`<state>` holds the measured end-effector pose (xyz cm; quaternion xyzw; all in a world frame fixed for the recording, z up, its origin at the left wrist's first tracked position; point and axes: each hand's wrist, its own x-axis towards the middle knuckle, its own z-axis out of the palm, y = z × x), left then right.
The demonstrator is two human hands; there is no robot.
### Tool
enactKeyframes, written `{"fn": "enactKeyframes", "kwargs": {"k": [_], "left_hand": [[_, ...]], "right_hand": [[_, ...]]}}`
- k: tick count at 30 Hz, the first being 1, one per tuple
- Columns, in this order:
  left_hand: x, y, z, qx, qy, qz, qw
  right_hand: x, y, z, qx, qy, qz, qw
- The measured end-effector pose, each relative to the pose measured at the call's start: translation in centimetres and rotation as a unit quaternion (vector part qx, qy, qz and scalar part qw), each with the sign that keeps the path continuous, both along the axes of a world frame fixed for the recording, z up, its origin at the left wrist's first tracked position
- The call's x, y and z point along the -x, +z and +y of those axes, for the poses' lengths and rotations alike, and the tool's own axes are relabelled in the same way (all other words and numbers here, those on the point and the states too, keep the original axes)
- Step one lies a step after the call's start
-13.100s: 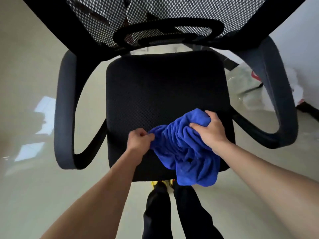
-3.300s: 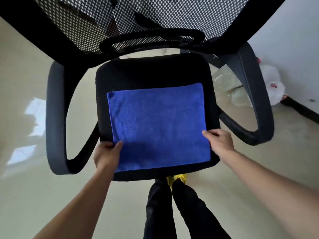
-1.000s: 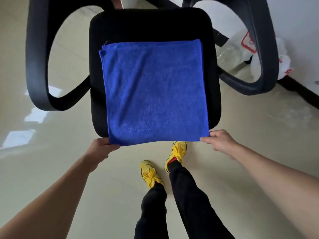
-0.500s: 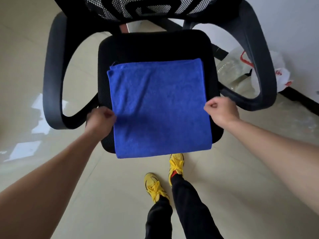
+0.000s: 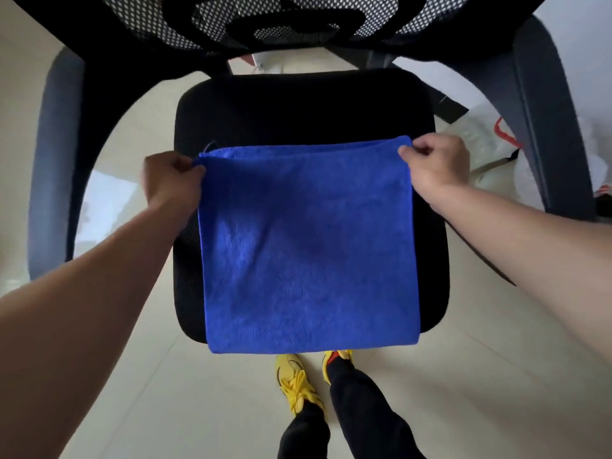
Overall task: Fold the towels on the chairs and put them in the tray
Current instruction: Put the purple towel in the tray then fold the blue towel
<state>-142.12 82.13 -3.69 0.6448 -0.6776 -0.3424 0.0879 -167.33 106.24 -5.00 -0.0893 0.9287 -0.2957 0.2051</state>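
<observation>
Yellow trainers (image 5: 294, 382) and black trouser legs stand on the pale floor just under the near edge of the blue microfibre towel (image 5: 309, 246), which overhangs the front lip of the black office chair seat (image 5: 298, 107). Half a second ago both hands were at the middle of the towel's sides; now they have slid up to the far corners. The left hand (image 5: 170, 183) is closed in a pinch on the far-left corner and the right hand (image 5: 433, 164) is pinched shut on the far-right corner, with that far edge lifted slightly off the seat. The towel otherwise lies flat and square. This looks like the start of the first fold: the far edge is likely to be drawn toward the near edge. Beyond the seat rise the mesh backrest (image 5: 185, 34) and the grey armrests. No tray is in view, so placing seems some way off
</observation>
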Motion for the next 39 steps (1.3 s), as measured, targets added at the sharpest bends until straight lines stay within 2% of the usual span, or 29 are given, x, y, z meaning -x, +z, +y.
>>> {"fn": "enactKeyframes", "kwargs": {"k": [3, 9, 12, 14, 16, 17, 18, 19, 20, 21, 22, 23, 25, 27, 29, 31, 33, 35, 37, 39], "left_hand": [[0.6, 0.1, -0.5, 0.029, 0.001, -0.007, 1.0], [3.0, -1.7, -2.3, 0.011, 0.008, -0.002, 1.0], [3.8, -2.2, -3.0, 0.002, 0.029, -0.03, 0.999], [4.0, -1.6, -2.8, 0.036, 0.025, -0.051, 0.998], [4.3, -0.5, -1.4, 0.084, -0.003, -0.051, 0.995], [4.4, -0.3, -0.2, 0.078, -0.021, -0.03, 0.996], [4.5, -0.3, 1.1, 0.035, -0.035, 0.009, 0.999], [4.5, -0.5, 2.5, -0.04, -0.039, 0.054, 0.997], [4.4, -0.7, 3.7, -0.123, -0.03, 0.086, 0.988], [4.0, -1.0, 4.5, -0.19, -0.008, 0.107, 0.976], [3.3, -1.0, 4.7, -0.228, 0.024, 0.123, 0.965], [2.7, -1.0, 4.5, -0.237, 0.055, 0.136, 0.96], [1.4, -0.5, 3.7, -0.223, 0.097, 0.155, 0.958], [0.1, 0.1, 3.4, -0.187, 0.113, 0.164, 0.962], [-1.1, 1.1, 4.3, -0.132, 0.11, 0.171, 0.97], [-2.9, 1.8, 6.3, -0.091, 0.1, 0.144, 0.98], [-5.4, 1.9, 8.9, -0.083, 0.098, 0.076, 0.989], [-8.2, 1.8, 11.8, -0.106, 0.109, 0.022, 0.988], [-10.4, 1.5, 14.0, -0.138, 0.098, 0.009, 0.986], [-12.2, 1.4, 15.5, -0.161, 0.06, 0.006, 0.985]], "right_hand": [[0.4, 0.2, 0.1, 0.015, -0.036, 0.012, 0.999], [1.8, -1.2, -0.2, -0.02, -0.07, 0.017, 0.997], [2.2, -1.4, -0.7, -0.044, -0.045, 0.023, 0.998], [2.0, -0.9, -1.0, -0.058, -0.002, 0.075, 0.995], [0.7, 0.1, -2.0, -0.005, 0.046, 0.136, 0.99], [-0.5, 0.5, -2.8, 0.053, 0.06, 0.13, 0.988], [-2.0, 0.6, -3.7, 0.109, 0.062, 0.077, 0.989], [-3.8, 1.0, -4.5, 0.148, 0.05, -0.037, 0.987], [-5.5, 1.4, -5.1, 0.161, 0.032, -0.187, 0.969], [-6.8, 1.6, -5.3, 0.153, 0.009, -0.328, 0.932], [-7.3, 1.6, -5.1, 0.145, -0.018, -0.421, 0.895], [-7.1, 1.4, -4.6, 0.154, -0.052, -0.452, 0.877], [-5.5, 0.9, -2.9, 0.209, -0.153, -0.42, 0.87], [-4.0, 0.9, -1.4, 0.238, -0.217, -0.334, 0.886], [-4.2, 1.7, -0.3, 0.224, -0.216, -0.241, 0.919], [-6.4, 2.8, 0.3, 0.218, -0.203, -0.204, 0.933], [-9.6, 3.6, 0.9, 0.205, -0.181, -0.246, 0.93], [-13.2, 3.9, 2.3, 0.161, -0.141, -0.338, 0.916], [-15.0, 3.4, 4.0, 0.12, -0.134, -0.395, 0.901], [-15.2, 2.8, 5.1, 0.124, -0.173, -0.408, 0.888]]}}
